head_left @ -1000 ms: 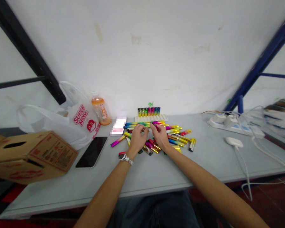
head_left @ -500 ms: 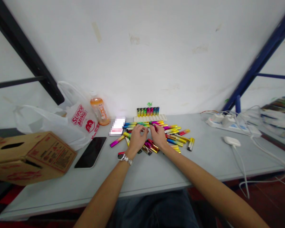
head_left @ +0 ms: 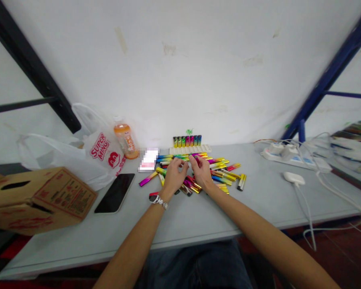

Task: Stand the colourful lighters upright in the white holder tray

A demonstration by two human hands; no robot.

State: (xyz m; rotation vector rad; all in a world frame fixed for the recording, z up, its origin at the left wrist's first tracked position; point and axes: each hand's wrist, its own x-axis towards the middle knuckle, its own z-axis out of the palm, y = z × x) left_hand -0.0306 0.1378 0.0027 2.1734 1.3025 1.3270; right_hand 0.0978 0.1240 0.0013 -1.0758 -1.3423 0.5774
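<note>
Left hand [head_left: 176, 175] and right hand [head_left: 201, 170] curl over lighters [head_left: 193, 185]; I can't judge either grip.

The single head-worn camera is directed forward and downward from above the surface [head_left: 195, 224]; the left hand [head_left: 175, 176] and right hand [head_left: 202, 172] are framed centrally, at moderate range, below the wall [head_left: 204, 80].

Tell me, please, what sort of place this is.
Probably a workbench: a grey table against a wall, with loose lighter-like pieces, a white tray with a row of upright ones, and a power strip.
</note>
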